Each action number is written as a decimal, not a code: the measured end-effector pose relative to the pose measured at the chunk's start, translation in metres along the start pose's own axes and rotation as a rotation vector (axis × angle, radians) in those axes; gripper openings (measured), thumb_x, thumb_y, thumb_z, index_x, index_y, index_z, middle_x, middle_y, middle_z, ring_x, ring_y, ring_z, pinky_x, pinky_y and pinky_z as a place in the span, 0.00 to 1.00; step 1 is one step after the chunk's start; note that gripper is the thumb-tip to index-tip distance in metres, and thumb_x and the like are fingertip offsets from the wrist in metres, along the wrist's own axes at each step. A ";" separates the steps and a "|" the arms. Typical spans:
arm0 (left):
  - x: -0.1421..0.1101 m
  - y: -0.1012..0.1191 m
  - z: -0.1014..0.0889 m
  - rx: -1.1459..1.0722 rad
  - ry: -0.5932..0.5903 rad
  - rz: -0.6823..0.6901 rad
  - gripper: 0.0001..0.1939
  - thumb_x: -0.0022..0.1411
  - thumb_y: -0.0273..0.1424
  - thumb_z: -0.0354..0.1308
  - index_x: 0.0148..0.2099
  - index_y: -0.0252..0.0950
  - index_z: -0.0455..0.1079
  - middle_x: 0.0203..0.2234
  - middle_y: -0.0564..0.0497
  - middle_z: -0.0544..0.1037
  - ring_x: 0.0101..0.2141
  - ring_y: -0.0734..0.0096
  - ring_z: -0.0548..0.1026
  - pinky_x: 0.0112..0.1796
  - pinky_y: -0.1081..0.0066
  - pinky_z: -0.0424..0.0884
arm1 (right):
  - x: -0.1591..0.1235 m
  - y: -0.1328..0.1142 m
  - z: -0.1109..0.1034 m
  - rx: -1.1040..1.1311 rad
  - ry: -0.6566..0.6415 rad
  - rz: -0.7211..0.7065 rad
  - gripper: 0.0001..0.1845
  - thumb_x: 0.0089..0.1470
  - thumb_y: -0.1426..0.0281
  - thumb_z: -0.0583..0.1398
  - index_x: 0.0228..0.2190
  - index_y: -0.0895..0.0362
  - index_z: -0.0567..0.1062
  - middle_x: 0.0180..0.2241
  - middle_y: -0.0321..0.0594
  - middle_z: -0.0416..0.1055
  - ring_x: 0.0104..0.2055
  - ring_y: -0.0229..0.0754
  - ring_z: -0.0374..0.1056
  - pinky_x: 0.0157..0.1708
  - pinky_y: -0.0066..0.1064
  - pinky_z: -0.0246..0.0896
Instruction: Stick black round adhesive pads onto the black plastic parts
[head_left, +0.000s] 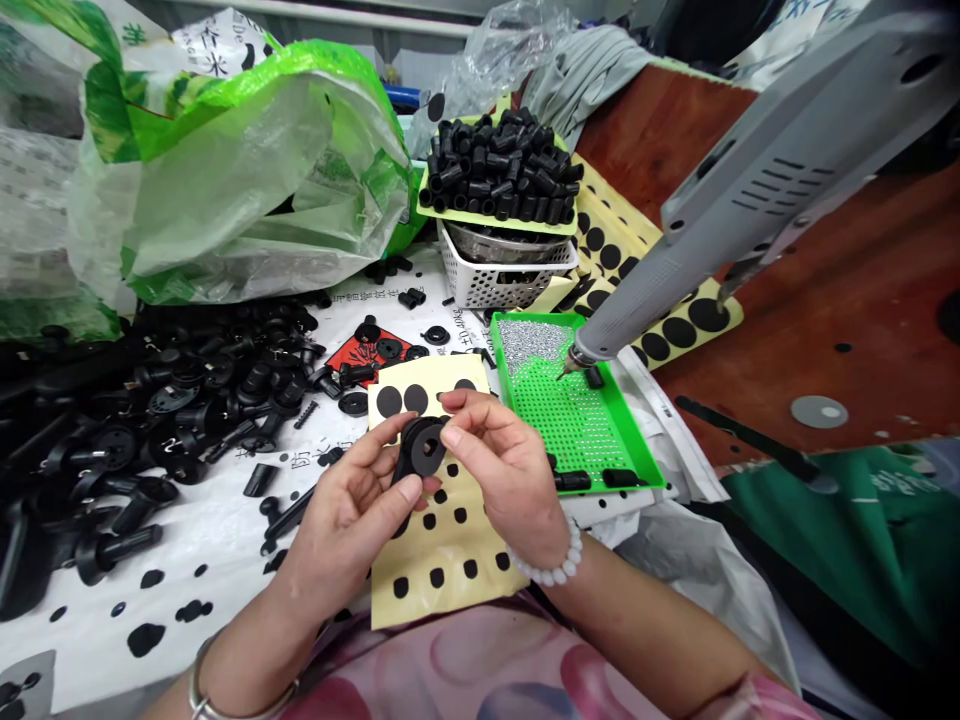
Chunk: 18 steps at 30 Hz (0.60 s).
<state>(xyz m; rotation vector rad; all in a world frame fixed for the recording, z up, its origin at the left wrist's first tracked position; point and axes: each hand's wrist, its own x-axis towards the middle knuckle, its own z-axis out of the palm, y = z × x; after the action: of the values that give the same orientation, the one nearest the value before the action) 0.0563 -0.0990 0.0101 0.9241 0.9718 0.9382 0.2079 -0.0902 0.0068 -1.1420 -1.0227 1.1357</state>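
My left hand (352,510) holds a round black plastic part (418,447) between thumb and fingers, above a yellow sticker sheet (442,545) dotted with black pads. My right hand (501,465) is closed in a pinch at the part's upper right edge, fingertips touching it. Whether a small pad sits under those fingertips I cannot make out. Both hands hover over the sheet near the table's front edge.
A pile of black plastic parts (150,420) lies at the left. A green tray (570,415) of small screws sits right of my hands, with a grey electric screwdriver (720,210) hanging over it. Behind are a tray of black tubes (499,170), a white basket (502,275) and plastic bags (225,170).
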 end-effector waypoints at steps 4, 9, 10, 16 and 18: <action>0.002 -0.003 -0.003 0.011 -0.020 0.013 0.29 0.57 0.34 0.63 0.60 0.39 0.62 0.47 0.43 0.76 0.36 0.68 0.77 0.37 0.71 0.74 | -0.003 -0.004 0.000 -0.018 -0.013 -0.036 0.03 0.49 0.71 0.62 0.25 0.55 0.73 0.43 0.41 0.70 0.49 0.44 0.66 0.54 0.43 0.58; 0.004 -0.005 -0.003 0.030 -0.012 0.034 0.30 0.56 0.33 0.64 0.60 0.39 0.62 0.43 0.44 0.78 0.36 0.68 0.77 0.37 0.71 0.74 | -0.008 -0.012 -0.001 -0.016 -0.032 -0.056 0.03 0.49 0.71 0.62 0.25 0.54 0.73 0.43 0.42 0.69 0.50 0.44 0.65 0.49 0.40 0.65; 0.004 -0.005 -0.003 0.030 -0.009 0.037 0.30 0.56 0.33 0.64 0.60 0.38 0.62 0.44 0.44 0.78 0.36 0.67 0.77 0.38 0.70 0.74 | -0.007 -0.013 -0.001 -0.025 -0.028 -0.059 0.03 0.49 0.71 0.62 0.25 0.54 0.73 0.43 0.42 0.69 0.50 0.45 0.65 0.49 0.41 0.65; 0.001 -0.005 -0.001 0.032 -0.005 0.041 0.32 0.55 0.34 0.64 0.61 0.39 0.62 0.49 0.41 0.75 0.38 0.62 0.77 0.40 0.64 0.74 | -0.003 -0.006 0.000 -0.077 -0.019 -0.068 0.03 0.49 0.71 0.62 0.25 0.54 0.73 0.43 0.41 0.70 0.49 0.45 0.65 0.55 0.45 0.58; 0.000 -0.004 -0.001 0.040 0.003 0.049 0.32 0.55 0.35 0.64 0.61 0.39 0.62 0.49 0.41 0.75 0.39 0.61 0.77 0.41 0.64 0.74 | -0.002 -0.003 0.000 -0.086 -0.019 -0.080 0.03 0.49 0.71 0.62 0.25 0.54 0.73 0.43 0.41 0.70 0.49 0.45 0.66 0.54 0.45 0.58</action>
<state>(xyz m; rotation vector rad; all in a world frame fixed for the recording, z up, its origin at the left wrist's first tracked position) 0.0561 -0.1002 0.0057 0.9842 0.9765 0.9647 0.2080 -0.0919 0.0093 -1.1497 -1.1311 1.0490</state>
